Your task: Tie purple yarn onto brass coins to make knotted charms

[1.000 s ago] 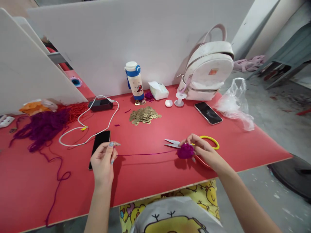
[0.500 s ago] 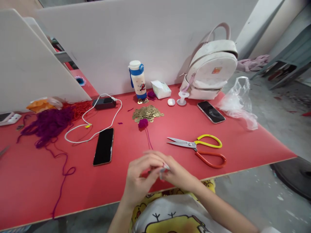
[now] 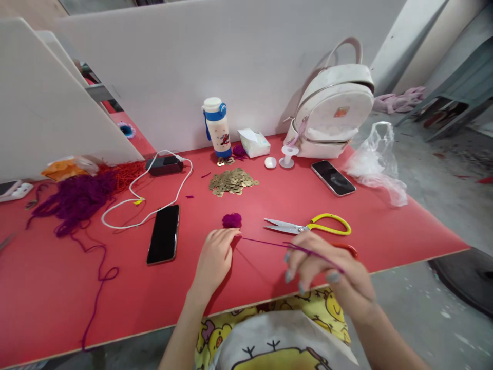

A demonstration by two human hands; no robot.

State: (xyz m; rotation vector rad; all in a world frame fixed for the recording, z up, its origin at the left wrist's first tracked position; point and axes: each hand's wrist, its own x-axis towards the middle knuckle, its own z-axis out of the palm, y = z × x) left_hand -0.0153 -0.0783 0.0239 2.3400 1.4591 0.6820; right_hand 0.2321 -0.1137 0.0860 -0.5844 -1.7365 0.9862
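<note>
On the red table my left hand (image 3: 216, 259) is closed on the purple yarn (image 3: 262, 240), its fingertips just below a small purple yarn ball (image 3: 231, 220). The strand runs taut from there to the right. My right hand (image 3: 327, 272), slightly blurred, has the other end of the strand across its fingers and partly covers the red handle of the scissors (image 3: 304, 227). A pile of brass-coloured discs (image 3: 233, 181) lies beyond the ball.
Left of my hands are a black phone (image 3: 164, 234), a white cable (image 3: 133, 225) and loose purple yarn (image 3: 77, 200). At the back stand a bottle (image 3: 217, 128), tissue pack (image 3: 254, 143), spool (image 3: 288, 156) and white backpack (image 3: 333, 113). Another phone (image 3: 333, 178) lies right.
My hands have separated, the right one moving right over the scissors' handles. The yarn between them is now stretched, and the yarn ball has shifted away from the discs, nearer my left hand.
</note>
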